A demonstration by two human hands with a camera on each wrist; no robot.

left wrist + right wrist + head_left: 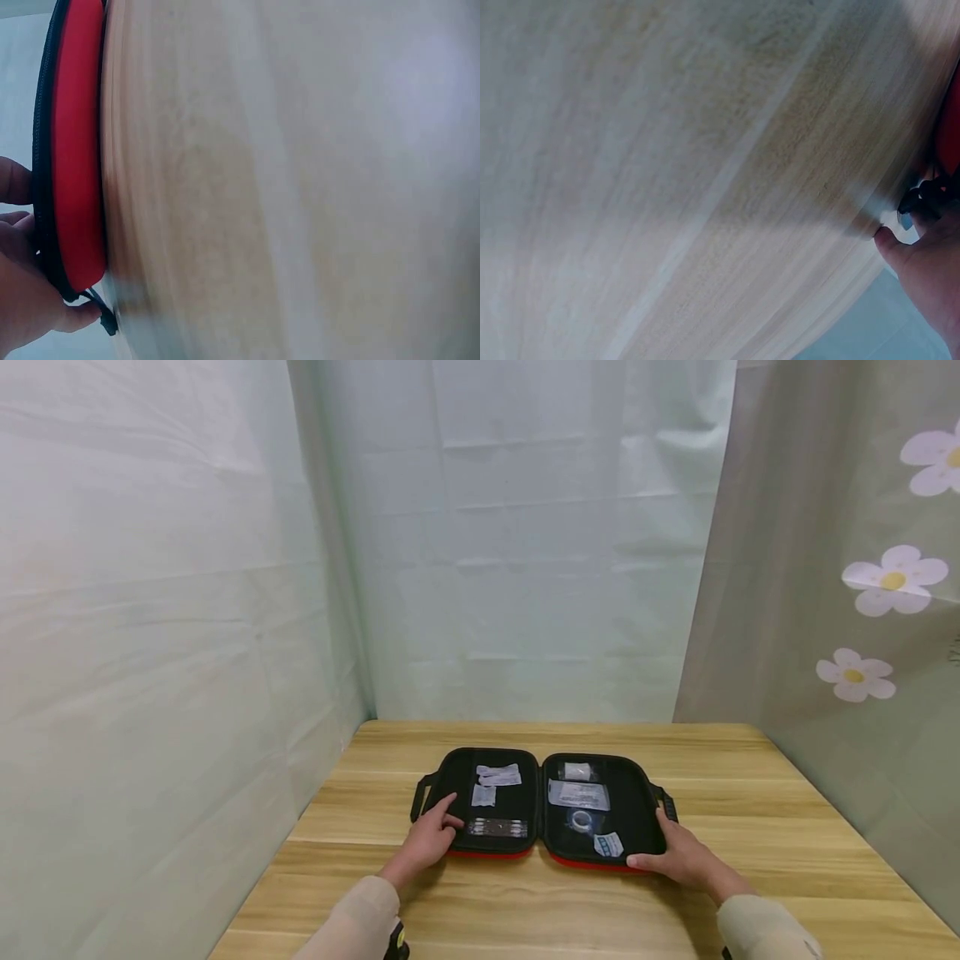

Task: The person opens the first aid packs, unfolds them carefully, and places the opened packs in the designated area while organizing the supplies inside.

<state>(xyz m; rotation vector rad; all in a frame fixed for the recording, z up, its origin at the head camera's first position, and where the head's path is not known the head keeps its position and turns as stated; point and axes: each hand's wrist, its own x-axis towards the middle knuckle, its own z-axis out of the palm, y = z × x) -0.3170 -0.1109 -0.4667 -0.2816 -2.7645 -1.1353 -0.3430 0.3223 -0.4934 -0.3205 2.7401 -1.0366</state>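
Observation:
A first-aid case [539, 802], black inside and red outside, lies unfolded on the wooden table. My left hand [429, 839] grips its front left corner, index finger reaching over the inside. In the left wrist view, fingers [15, 180] lie over the rim, beside the red wall and zipper. My right hand [678, 856] holds the front right corner, thumb along the front edge, fingers by the handle [664, 802]. The left half holds white packets [498, 775] and a pack of cotton swabs [497, 827]. The right half holds a rolled bandage [577, 772], a flat packet [579, 795] and a tape roll [581, 820].
A small blue-and-white packet [608, 845] lies near the front of the right half. Another handle [422, 797] sticks out on the left. Pale curtains [525, 543] hang behind the table [555, 914] and on both sides.

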